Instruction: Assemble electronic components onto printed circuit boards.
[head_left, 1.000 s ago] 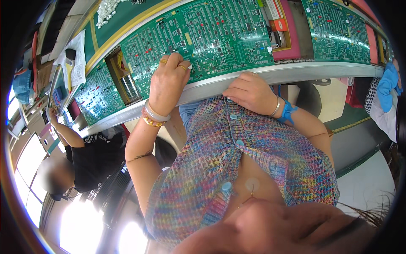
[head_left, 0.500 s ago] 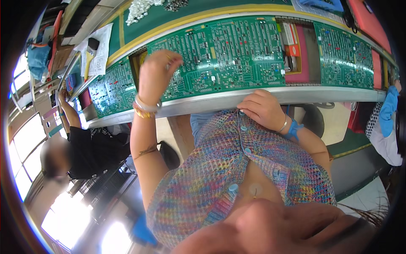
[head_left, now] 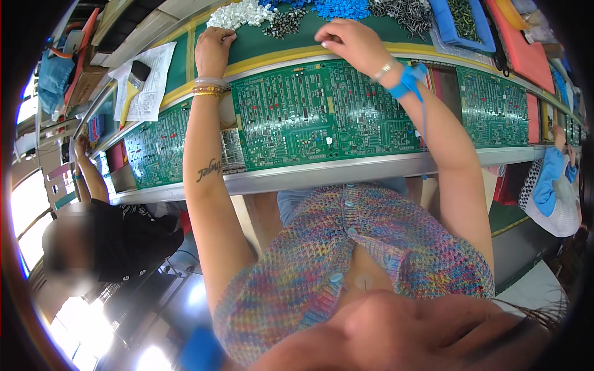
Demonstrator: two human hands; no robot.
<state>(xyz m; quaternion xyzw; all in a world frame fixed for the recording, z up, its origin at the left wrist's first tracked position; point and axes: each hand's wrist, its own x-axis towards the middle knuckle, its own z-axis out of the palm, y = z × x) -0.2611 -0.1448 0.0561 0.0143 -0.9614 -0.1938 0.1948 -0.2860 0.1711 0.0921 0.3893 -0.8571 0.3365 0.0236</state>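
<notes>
My left hand [head_left: 213,54] is over the green mat at the front edge of a pile of small white parts [head_left: 240,15]. Its fingers are curled together, and whatever they hold is hidden. My right hand [head_left: 354,43] hovers over the mat, in front of piles of blue parts [head_left: 348,8] and small dark parts [head_left: 286,23]. Its fingers point left, loosely bent and apart, with nothing seen in them. Below both hands, a large green circuit board [head_left: 284,117] filled with components lies on the metal-railed line. My right forearm passes over its right end.
More circuit boards lie on the line at left [head_left: 158,148] and right [head_left: 495,108]. A blue bin [head_left: 463,28] of small parts stands at the back right, beside grey-black parts [head_left: 405,15]. A brush [head_left: 133,86] rests on a paper sheet [head_left: 151,74]. Co-workers sit at both sides.
Both hands have moved away from me, the left from above the board to the white pile, the right from the front rail to the mat. The circuit boards sit lower in view.
</notes>
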